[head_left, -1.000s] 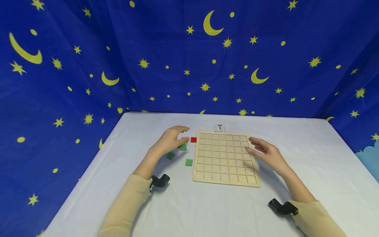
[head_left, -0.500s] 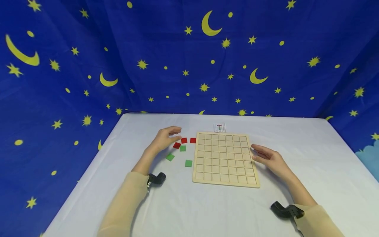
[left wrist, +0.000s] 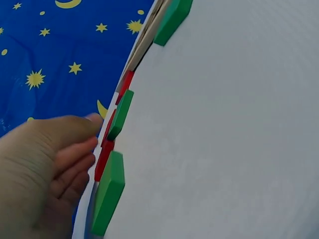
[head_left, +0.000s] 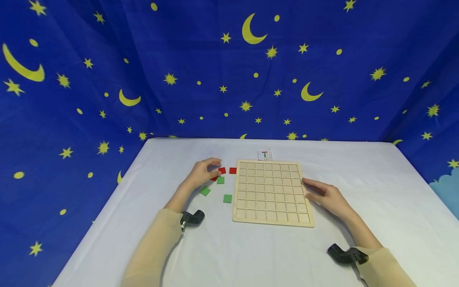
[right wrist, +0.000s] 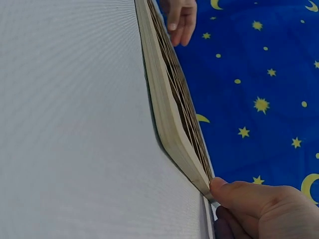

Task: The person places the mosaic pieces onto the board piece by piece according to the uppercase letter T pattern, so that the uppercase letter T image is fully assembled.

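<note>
A square wooden board with a grid of shallow cells lies flat on the white table. To its left are several small square tiles, three red and three green. My left hand hovers beside the red tile, its fingers loosely bent with a gap between thumb and fingertips. Its thumb partly covers another red tile; the green tile is close by. At the board's right side, my right hand touches the edge with fingertips and thumb; the right wrist view shows the thumb against the board's corner.
Behind the board lies a small card printed with a red and green pattern on a grid. The third red tile sits by the board's left edge. Two more green tiles lie nearer. A blue star-patterned cloth encloses the table.
My left hand drew back left off the tiles, then came slightly right again over a red one. My right hand moved down from above the board to its right edge.
</note>
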A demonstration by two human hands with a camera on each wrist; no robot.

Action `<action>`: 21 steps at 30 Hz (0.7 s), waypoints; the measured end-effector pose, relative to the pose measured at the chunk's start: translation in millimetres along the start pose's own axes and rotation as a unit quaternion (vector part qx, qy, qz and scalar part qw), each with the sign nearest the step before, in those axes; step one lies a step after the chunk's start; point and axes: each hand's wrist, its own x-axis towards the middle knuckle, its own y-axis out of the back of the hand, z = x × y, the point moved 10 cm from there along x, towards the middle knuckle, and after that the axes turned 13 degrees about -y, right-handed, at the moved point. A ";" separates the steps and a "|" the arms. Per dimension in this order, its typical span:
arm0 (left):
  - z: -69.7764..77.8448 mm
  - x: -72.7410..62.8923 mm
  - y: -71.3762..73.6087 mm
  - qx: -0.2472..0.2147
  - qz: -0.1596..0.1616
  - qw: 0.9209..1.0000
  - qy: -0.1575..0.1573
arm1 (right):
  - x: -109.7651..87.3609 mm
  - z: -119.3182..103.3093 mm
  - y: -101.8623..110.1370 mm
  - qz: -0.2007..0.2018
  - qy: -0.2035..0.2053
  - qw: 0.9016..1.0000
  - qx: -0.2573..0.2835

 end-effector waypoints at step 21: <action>-0.1 3.8 -1.1 0.034 0.019 0.999 -0.013 | 1.1 3.0 -0.6 0.007 0.002 1.000 -0.017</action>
